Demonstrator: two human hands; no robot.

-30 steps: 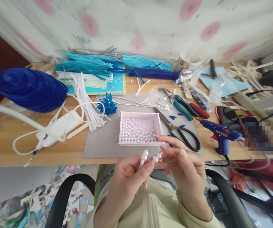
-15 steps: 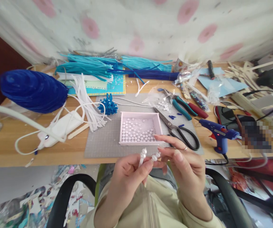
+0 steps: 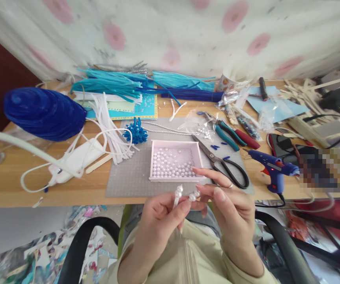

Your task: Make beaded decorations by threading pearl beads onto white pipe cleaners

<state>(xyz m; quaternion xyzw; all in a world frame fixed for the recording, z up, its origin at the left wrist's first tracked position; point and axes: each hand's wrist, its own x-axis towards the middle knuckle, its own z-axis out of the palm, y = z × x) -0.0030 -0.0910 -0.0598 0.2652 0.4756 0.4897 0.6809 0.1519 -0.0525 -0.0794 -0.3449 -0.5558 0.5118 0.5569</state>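
Between its thumb and fingers, my left hand (image 3: 164, 219) pinches a white pipe cleaner (image 3: 176, 202) whose upright end carries white pearl beads. A second beaded end, with white pearl beads (image 3: 193, 196), sticks out beside the left thumb. The fingers of my right hand (image 3: 230, 205) close around this second end; its index finger stretches forward over the front right corner of the pink bead box (image 3: 151, 161). Loose pearl beads (image 3: 170, 169) lie inside the box. How the pipe cleaner runs inside my left hand is hidden.
Black-handled scissors (image 3: 232, 171) lie right of the box, pliers (image 3: 229, 136) behind them. A blue glue gun (image 3: 273, 165) stands further right. White pipe cleaners (image 3: 109, 130), a blue tinsel flower (image 3: 136, 131) and a white power strip (image 3: 75, 161) lie left. A beaded white piece (image 3: 176, 110) lies behind.
The view has shifted very slightly. Both hands keep nearly the same pose around the beaded pipe cleaner, and the right fingers have moved only a little.
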